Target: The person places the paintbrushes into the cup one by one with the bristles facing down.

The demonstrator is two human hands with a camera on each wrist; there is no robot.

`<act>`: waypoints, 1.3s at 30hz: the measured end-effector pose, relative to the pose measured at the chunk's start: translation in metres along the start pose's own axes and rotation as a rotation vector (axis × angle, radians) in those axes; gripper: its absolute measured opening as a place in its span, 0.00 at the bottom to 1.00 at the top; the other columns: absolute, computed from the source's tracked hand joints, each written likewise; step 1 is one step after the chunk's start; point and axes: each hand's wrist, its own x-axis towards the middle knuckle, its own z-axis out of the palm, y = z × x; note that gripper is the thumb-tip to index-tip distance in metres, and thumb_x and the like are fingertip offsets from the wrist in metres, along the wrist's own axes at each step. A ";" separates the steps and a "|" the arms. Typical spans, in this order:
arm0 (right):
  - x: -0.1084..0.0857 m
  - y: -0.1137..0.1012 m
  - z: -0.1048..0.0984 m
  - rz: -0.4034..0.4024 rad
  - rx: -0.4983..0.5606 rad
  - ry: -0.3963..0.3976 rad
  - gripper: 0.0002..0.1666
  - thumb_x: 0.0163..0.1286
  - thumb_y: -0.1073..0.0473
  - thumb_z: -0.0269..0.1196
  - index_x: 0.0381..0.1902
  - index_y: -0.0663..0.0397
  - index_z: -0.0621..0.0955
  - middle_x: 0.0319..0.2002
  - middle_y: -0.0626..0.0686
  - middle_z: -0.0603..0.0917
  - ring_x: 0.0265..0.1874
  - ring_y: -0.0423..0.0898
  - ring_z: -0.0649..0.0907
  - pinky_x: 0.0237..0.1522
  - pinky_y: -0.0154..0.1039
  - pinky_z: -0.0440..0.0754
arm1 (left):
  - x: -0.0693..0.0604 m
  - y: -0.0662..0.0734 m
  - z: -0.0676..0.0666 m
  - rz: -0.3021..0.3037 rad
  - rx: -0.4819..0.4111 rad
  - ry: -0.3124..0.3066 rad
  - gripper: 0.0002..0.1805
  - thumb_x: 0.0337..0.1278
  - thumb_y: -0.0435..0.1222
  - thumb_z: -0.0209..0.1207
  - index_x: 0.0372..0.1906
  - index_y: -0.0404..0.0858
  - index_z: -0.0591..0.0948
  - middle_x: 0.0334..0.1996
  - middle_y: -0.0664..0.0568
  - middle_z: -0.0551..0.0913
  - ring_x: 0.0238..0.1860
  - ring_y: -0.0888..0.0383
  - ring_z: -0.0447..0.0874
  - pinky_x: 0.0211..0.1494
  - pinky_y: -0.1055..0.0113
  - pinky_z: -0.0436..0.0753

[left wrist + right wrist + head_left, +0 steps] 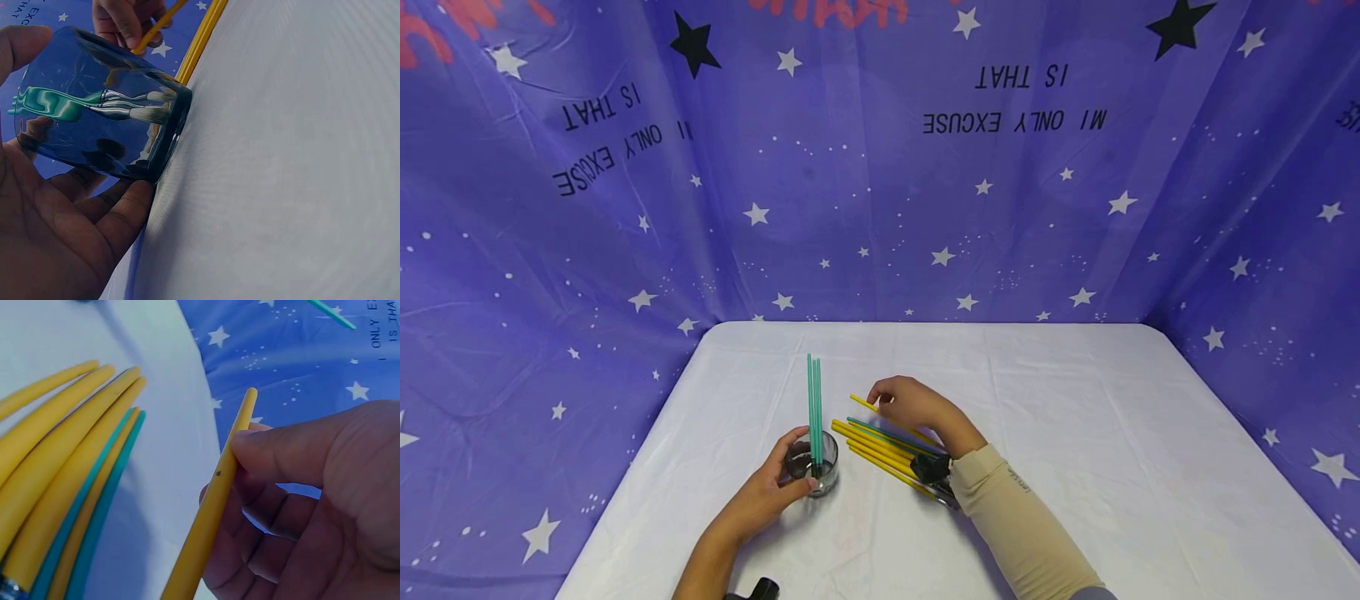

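Purple cloth (895, 167) hangs behind and on both sides of the white counter (1090, 417), printed with white stars (756, 214) and black stars (693, 45) (the black lettering (960, 123) stands upside down). The counter's far corners are rounded.

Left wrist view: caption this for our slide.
Left hand grips a glass of green-handled brushes; right hand pinches a yellow stick.

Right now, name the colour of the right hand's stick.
The stick is yellow, clearest in the right wrist view.
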 end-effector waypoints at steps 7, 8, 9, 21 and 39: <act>-0.005 -0.009 -0.005 -0.027 0.082 0.050 0.11 0.73 0.66 0.56 0.48 0.54 0.83 0.39 0.48 0.80 0.35 0.45 0.77 0.39 0.41 0.76 | 0.000 0.000 0.000 0.005 0.001 -0.001 0.41 0.63 0.35 0.63 0.76 0.50 0.55 0.68 0.37 0.66 0.65 0.44 0.71 0.61 0.70 0.70; -0.006 -0.011 -0.005 -0.028 0.105 0.063 0.11 0.73 0.66 0.56 0.48 0.54 0.82 0.39 0.48 0.80 0.34 0.45 0.77 0.37 0.41 0.77 | 0.001 0.000 0.000 0.005 0.001 -0.001 0.41 0.63 0.35 0.63 0.76 0.50 0.55 0.68 0.37 0.66 0.65 0.44 0.71 0.61 0.70 0.70; -0.007 -0.012 -0.005 -0.028 0.132 0.073 0.11 0.74 0.66 0.56 0.49 0.55 0.82 0.39 0.49 0.80 0.32 0.45 0.77 0.35 0.40 0.77 | 0.001 0.000 0.000 0.005 0.003 -0.001 0.41 0.64 0.35 0.63 0.76 0.50 0.55 0.68 0.37 0.66 0.65 0.44 0.71 0.61 0.70 0.70; -0.009 -0.030 -0.002 -0.046 0.452 0.192 0.09 0.74 0.68 0.56 0.48 0.59 0.79 0.37 0.53 0.79 0.33 0.46 0.80 0.36 0.46 0.83 | 0.000 0.002 0.000 0.009 0.007 -0.004 0.41 0.64 0.36 0.62 0.76 0.50 0.54 0.68 0.37 0.67 0.65 0.44 0.71 0.61 0.70 0.70; -0.004 -0.046 0.003 -0.101 0.777 0.452 0.10 0.75 0.69 0.55 0.51 0.66 0.74 0.38 0.54 0.77 0.35 0.45 0.80 0.37 0.42 0.83 | 0.001 0.001 -0.001 0.018 -0.025 -0.015 0.41 0.64 0.35 0.62 0.76 0.49 0.54 0.68 0.36 0.65 0.66 0.41 0.70 0.60 0.72 0.70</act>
